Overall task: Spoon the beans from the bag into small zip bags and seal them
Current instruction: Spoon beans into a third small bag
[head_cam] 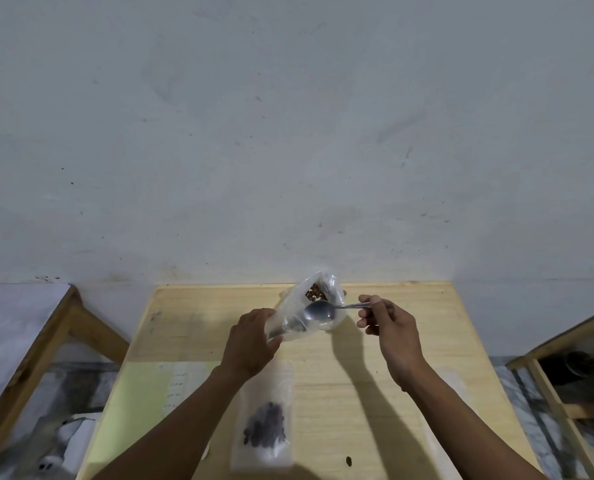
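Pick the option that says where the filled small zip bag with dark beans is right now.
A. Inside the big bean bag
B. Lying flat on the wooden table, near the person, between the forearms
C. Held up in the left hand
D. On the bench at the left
B: the small zip bag with dark beans lies flat on the wooden table, while the left hand holds a different, clear bag by the spoon.
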`<state>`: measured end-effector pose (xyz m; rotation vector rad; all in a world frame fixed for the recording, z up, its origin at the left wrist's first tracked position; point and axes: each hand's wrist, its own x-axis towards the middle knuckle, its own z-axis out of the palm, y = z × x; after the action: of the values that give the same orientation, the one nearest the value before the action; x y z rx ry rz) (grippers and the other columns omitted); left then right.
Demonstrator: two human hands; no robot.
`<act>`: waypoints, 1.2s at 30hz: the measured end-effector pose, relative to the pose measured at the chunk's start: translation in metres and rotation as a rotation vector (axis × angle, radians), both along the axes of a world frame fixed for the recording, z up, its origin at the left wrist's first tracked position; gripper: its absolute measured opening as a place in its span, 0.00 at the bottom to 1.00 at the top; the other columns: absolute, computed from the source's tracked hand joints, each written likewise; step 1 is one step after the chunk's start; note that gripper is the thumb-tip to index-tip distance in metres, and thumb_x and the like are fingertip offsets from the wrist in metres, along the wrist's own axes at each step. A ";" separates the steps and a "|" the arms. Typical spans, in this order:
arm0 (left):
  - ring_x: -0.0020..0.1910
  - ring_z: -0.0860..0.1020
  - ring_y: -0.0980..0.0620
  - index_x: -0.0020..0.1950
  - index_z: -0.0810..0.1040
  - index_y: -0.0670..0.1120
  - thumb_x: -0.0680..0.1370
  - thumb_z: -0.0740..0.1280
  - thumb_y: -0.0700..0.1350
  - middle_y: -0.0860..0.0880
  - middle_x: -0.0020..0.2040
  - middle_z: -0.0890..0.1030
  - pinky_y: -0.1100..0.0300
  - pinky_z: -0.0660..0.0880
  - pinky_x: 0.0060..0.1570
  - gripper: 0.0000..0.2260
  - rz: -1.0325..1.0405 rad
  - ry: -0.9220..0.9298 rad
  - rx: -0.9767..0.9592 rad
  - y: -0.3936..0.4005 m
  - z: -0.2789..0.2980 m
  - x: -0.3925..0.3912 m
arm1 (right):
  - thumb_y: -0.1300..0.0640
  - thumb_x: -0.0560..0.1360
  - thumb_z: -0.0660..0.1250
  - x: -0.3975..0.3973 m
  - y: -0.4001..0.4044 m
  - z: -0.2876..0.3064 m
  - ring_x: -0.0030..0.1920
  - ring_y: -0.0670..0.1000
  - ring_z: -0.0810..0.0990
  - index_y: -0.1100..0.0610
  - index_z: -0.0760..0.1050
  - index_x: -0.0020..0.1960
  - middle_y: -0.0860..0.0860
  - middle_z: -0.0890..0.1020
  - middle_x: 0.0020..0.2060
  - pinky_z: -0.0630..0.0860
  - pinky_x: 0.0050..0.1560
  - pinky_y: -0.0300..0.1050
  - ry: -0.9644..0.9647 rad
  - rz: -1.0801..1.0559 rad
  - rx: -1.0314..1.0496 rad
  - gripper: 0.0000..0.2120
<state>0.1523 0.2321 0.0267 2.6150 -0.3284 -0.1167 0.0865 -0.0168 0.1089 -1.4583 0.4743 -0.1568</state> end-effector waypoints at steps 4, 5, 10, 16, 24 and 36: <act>0.59 0.74 0.48 0.66 0.71 0.48 0.74 0.70 0.53 0.50 0.61 0.76 0.54 0.71 0.58 0.22 0.050 0.044 -0.043 0.001 0.000 -0.004 | 0.54 0.83 0.57 0.001 -0.008 -0.003 0.34 0.50 0.76 0.61 0.79 0.52 0.53 0.79 0.36 0.72 0.38 0.42 -0.015 -0.111 0.106 0.15; 0.59 0.74 0.48 0.66 0.71 0.47 0.74 0.71 0.52 0.50 0.61 0.76 0.54 0.71 0.58 0.23 0.076 0.065 -0.073 0.002 -0.001 -0.005 | 0.54 0.84 0.56 0.001 -0.011 -0.005 0.33 0.50 0.76 0.61 0.78 0.52 0.54 0.79 0.35 0.71 0.37 0.42 -0.010 -0.148 0.153 0.15; 0.53 0.76 0.50 0.61 0.74 0.46 0.70 0.76 0.53 0.51 0.54 0.78 0.59 0.72 0.50 0.24 0.227 0.112 -0.296 0.003 -0.001 -0.017 | 0.53 0.84 0.53 -0.010 -0.024 -0.034 0.32 0.51 0.74 0.60 0.76 0.51 0.55 0.77 0.34 0.68 0.36 0.43 0.146 -0.223 0.223 0.16; 0.51 0.77 0.53 0.59 0.73 0.46 0.70 0.76 0.54 0.52 0.52 0.78 0.64 0.71 0.46 0.24 0.277 0.127 -0.395 0.005 -0.001 -0.037 | 0.53 0.84 0.54 -0.034 -0.023 -0.069 0.35 0.53 0.77 0.60 0.79 0.48 0.56 0.79 0.35 0.71 0.36 0.44 0.387 -0.065 0.170 0.18; 0.51 0.76 0.54 0.60 0.73 0.47 0.70 0.76 0.57 0.52 0.52 0.78 0.68 0.70 0.45 0.25 0.265 0.096 -0.387 0.003 0.010 -0.051 | 0.58 0.84 0.55 -0.036 -0.012 -0.085 0.31 0.54 0.77 0.62 0.75 0.48 0.56 0.79 0.32 0.77 0.49 0.52 0.449 -0.063 0.328 0.13; 0.48 0.78 0.51 0.57 0.73 0.48 0.67 0.77 0.60 0.52 0.50 0.80 0.48 0.78 0.50 0.26 0.235 0.008 -0.359 -0.003 0.036 -0.040 | 0.55 0.77 0.69 -0.028 -0.001 -0.043 0.34 0.49 0.80 0.59 0.77 0.61 0.52 0.83 0.38 0.73 0.36 0.42 0.333 0.127 0.064 0.14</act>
<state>0.1122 0.2289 0.0629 2.2752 -0.0314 0.0120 0.0589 -0.0176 0.0659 -1.4524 0.6477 0.2038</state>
